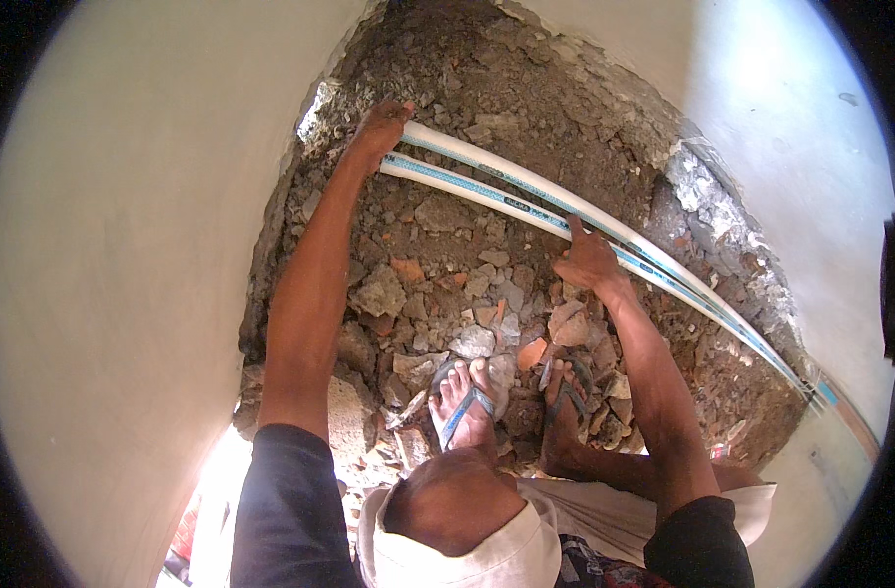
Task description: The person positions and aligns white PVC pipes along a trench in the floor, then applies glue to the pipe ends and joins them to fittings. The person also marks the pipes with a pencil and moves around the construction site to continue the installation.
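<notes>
Two long white pipes with blue stripes run side by side over broken ground, curving from the upper middle to the lower right. My left hand (380, 133) is closed round the left end of the far pipe (526, 176), and the near pipe's end lies just below its wrist side. Farther right, my right hand (591, 263) grips the near pipe (477, 194) from the near side, one finger laid over its top. The underside of that grip is hidden. Toward the lower right the pipes draw close together.
Stone and brick rubble (384, 294) covers the dug-out ground. My feet, in flip-flops (464, 416), stand on it. A smooth pale wall (124, 245) rises on the left, and another pale surface (800, 127) with a broken white edge (726, 211) bounds the right.
</notes>
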The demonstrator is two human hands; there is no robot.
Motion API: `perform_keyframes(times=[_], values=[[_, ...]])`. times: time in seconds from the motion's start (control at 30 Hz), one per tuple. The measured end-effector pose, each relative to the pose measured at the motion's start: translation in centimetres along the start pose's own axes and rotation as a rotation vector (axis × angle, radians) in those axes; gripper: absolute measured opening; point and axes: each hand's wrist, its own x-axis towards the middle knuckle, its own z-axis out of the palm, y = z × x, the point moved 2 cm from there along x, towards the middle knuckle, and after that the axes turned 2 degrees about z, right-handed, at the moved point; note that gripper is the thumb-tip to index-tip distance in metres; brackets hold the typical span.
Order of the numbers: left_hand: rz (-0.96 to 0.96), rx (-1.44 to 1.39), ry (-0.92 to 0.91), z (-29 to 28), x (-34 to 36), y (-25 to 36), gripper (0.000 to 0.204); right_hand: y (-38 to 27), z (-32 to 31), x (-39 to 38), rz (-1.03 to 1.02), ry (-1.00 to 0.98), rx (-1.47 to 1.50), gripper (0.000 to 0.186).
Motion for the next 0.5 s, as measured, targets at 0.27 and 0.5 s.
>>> perform_keyframes(times=[0.27, 0.5], values=[[0.291, 0.629, 0.388, -3.1, 0.5, -0.7, 0.043, -0.8, -0.7, -0.6, -0.012, 0.021, -0.068, 0.086], [0.197, 0.311, 0.248, -3.3, -4.1, -1.2, 0.036, -0.5, -1.1, -1.1, 0.022, -0.035, 0.006, 0.087]])
